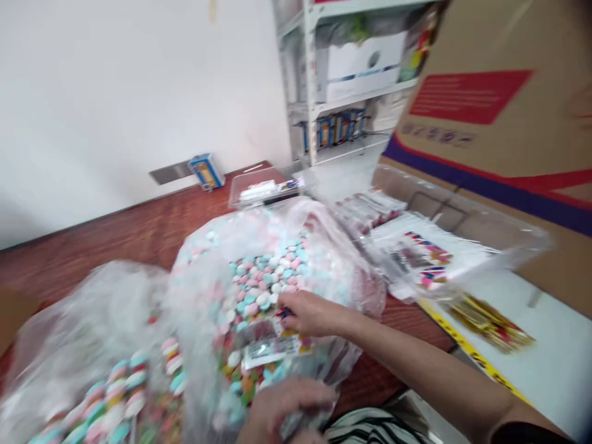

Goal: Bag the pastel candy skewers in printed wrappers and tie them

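Right now your right hand [314,314] reaches into the clear bag of pastel candies [277,271] on the wooden floor [139,228], its grip pinched on a small printed packet [271,346] atop the candies. Your left hand [287,401] rests on the bag's near edge; blur hides whether its grip is closed

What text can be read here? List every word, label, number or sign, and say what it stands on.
Nothing can be quoted; motion blur smears all print.
Cardboard box: red panel and a dark line of marks, illegible.
Small packet by the right hand: print blurred.
Packets in the clear tray: coloured print, blurred.
Blue boxes on the shelf: too small.
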Demonstrator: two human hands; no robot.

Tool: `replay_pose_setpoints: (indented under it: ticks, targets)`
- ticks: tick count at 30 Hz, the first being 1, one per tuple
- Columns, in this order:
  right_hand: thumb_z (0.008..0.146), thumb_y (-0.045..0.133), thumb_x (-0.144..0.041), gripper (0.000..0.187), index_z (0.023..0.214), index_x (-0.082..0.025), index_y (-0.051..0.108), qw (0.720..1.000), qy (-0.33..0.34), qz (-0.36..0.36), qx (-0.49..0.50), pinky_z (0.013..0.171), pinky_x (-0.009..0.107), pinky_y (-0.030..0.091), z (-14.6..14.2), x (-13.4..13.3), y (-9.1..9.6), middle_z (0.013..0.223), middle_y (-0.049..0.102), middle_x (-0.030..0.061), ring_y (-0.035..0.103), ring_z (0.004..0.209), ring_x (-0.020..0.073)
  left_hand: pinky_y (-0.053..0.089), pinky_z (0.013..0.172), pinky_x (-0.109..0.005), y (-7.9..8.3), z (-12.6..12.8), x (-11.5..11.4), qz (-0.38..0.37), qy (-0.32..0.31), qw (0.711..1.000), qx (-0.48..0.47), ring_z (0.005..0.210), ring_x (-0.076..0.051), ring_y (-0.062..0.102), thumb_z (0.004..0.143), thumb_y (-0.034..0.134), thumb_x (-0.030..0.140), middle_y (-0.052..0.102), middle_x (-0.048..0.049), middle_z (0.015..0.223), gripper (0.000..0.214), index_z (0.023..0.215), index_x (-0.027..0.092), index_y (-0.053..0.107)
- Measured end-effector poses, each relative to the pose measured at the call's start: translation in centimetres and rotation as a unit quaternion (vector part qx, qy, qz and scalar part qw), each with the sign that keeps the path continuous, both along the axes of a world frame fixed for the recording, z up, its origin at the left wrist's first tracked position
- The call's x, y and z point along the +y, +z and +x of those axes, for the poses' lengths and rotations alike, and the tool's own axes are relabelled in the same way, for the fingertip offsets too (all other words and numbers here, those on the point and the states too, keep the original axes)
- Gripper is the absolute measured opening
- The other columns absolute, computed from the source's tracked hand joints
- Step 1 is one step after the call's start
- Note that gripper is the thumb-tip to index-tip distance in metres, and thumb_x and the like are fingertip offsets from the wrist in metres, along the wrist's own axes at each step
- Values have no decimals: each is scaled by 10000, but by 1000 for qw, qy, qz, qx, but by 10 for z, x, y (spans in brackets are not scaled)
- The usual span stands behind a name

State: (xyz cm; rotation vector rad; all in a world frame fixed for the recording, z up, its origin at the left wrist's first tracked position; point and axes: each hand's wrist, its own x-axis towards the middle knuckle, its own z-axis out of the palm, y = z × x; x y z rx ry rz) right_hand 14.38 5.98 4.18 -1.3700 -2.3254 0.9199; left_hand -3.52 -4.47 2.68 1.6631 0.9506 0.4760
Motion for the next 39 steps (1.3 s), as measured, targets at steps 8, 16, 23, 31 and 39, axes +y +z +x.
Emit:
replay_pose_setpoints:
  ticks: [8,16,23,31,39]
  targets:
    - [918,449,-89,184,899,-153,621,989,-13,89,-115,701,305,356,-9,3,-22,971,674,128,601,866,240,502,800,-323,-18,-8,21,10,291,956,-20,890,-216,647,842,630,323,727,-83,973,231,1006,193,727]
    - [965,457,-155,183,829,-174,578,973,-20,217,-70,704,297,376,-7,13,-20,792,635,43,566,735,190,482,604,-273,-21,14,25,-231,251,922,-183,678,-172,616,807,662,459,673,-58,758,332,871,142,737]
    - [848,628,-186,64,910,-185,611,969,13,201,-144,764,345,365,-1,10,-34,949,654,82,569,947,269,501,663,-296,-31,22,27,-234,273,921,-150,720,-179,606,779,686,454,658,-42,737,326,880,149,739]
    - [893,508,-138,138,775,-197,547,983,-46,177,11,780,340,394,0,7,-36,773,621,27,569,777,202,491,660,-263,-25,20,25,-268,269,906,-187,673,-151,626,779,715,432,693,-49,724,307,861,138,746]
    - [941,468,-150,198,1077,-221,593,965,-46,195,171,817,301,482,5,1,-15,1011,691,43,626,959,191,520,897,-335,-21,41,35,-381,312,714,-497,995,-221,678,836,702,300,698,-150,1092,293,1066,119,695]
